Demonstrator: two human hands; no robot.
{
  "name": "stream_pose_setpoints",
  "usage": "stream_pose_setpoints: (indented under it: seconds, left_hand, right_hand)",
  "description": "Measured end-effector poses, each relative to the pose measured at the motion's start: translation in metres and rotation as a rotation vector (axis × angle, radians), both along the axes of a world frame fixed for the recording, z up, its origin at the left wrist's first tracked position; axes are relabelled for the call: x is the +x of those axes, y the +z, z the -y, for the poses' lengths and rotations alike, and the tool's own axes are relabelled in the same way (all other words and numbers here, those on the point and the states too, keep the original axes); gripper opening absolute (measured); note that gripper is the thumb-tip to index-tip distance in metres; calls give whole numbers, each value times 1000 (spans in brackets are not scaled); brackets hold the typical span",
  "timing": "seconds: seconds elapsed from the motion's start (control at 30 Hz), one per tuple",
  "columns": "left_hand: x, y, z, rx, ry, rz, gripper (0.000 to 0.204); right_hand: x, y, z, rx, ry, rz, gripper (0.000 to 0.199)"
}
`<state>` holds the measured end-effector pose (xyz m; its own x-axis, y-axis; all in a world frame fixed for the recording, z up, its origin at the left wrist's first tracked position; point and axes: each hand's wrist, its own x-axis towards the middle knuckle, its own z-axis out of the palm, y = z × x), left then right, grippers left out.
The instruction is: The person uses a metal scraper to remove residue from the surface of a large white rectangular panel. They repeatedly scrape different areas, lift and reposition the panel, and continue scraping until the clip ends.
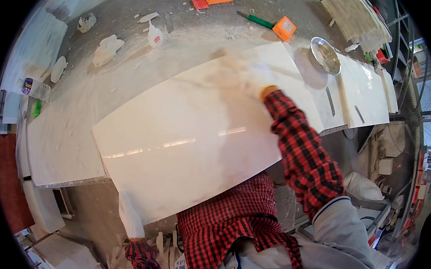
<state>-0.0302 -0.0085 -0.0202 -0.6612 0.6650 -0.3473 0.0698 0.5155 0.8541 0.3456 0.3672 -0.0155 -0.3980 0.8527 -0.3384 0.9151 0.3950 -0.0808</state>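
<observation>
A large glossy white slab (pixel 185 147) lies tilted across the worktable, its near edge sticking out past the table toward my body. My left hand (pixel 131 215), in a white glove, grips the slab's near left corner; its fingers are partly hidden at the edge. Over the slab's far part reaches my right hand (pixel 243 77), also in a pale glove with a yellow cuff. Motion smears its fingers, so whether it holds anything cannot be made out. Checked red-and-black sleeves cover both forearms.
On the dusty worktable (pixel 64 141) stand a white bottle (pixel 155 36) and a crumpled white cloth (pixel 108 50). Farther right are an orange box (pixel 284 28), a green-handled tool (pixel 260 22) and a metal bowl (pixel 325 56). More white slabs (pixel 366 93) lie at the right.
</observation>
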Motion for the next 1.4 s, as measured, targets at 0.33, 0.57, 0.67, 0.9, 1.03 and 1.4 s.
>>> stream_pose_setpoints:
  seconds: [0.33, 0.57, 0.67, 0.9, 1.03, 1.4]
  left_hand:
    - [14, 2, -14, 21, 13, -12, 61]
    - [22, 5, -22, 18, -19, -98, 59]
    - [13, -9, -20, 29, -23, -129, 59]
    - [18, -9, -22, -24, 0, -117, 54]
    - [30, -21, -23, 27, 65, -155, 52]
    - [41, -30, -24, 210, 99, -210, 51]
  right_hand:
    - [111, -35, -35, 821, -119, -316, 58]
    - [104, 13, 58, 637, -133, -353, 51]
    - [114, 26, 99, 592, -201, -382, 53]
    - [160, -25, 160, 654, -435, -275, 67]
    - [171, -40, 171, 717, -468, -316, 68]
    - [144, -65, 225, 680, -567, -407, 74]
